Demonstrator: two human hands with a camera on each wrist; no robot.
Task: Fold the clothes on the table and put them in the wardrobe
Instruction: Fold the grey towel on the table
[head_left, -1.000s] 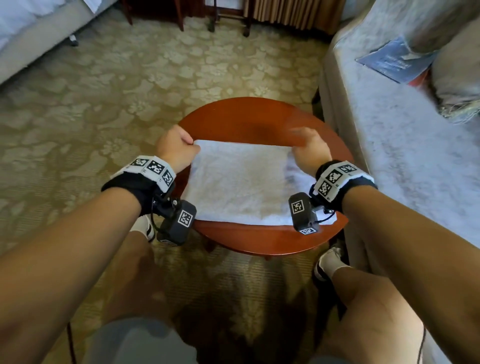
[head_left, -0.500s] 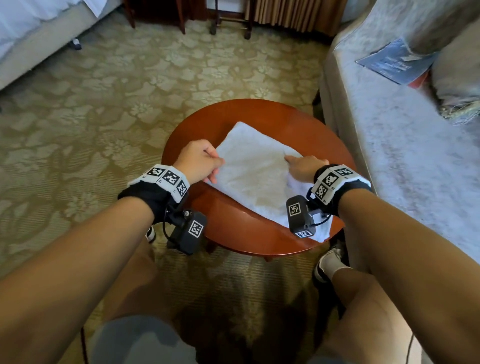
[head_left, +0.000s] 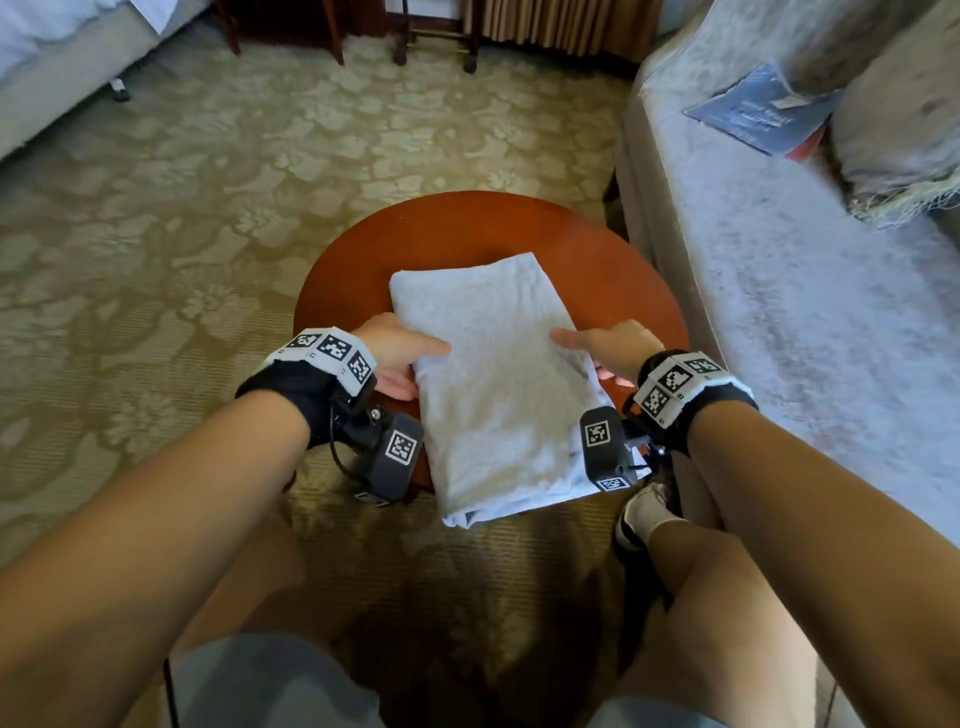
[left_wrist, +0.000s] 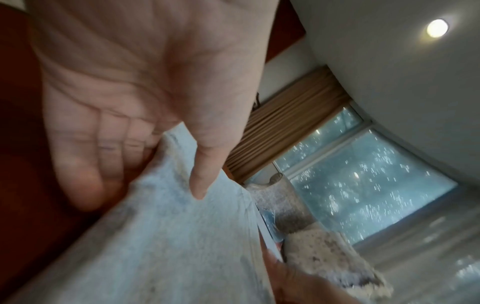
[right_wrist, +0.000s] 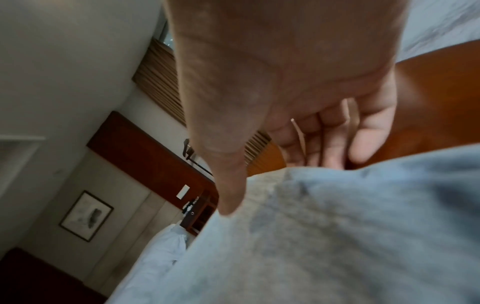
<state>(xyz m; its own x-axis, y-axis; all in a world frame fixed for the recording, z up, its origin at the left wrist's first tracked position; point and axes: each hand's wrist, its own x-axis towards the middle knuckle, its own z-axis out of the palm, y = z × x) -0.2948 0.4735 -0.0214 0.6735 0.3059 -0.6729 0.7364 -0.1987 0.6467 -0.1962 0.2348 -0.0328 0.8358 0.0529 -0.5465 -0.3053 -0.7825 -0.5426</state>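
The left hand (head_left: 397, 356) pinches the left edge of the folded pale grey cotton garment (head_left: 498, 384), thumb on top, fingers beneath; the right hand (head_left: 608, 348) grips the right edge likewise. The garment's near end overhangs the round red-brown wooden worktop (head_left: 467, 228), so an uneven lift could let loose layers sag open.

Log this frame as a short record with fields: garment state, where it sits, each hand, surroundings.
garment: pale grey folded cloth, a compact rectangle
position: on the round wooden table, near end overhanging the table's near edge
left hand: holds the cloth's left edge, thumb on top, fingers beneath
right hand: holds the right edge the same way
surroundings: patterned carpet; sofa on the right with a blue booklet
wardrobe: not in view
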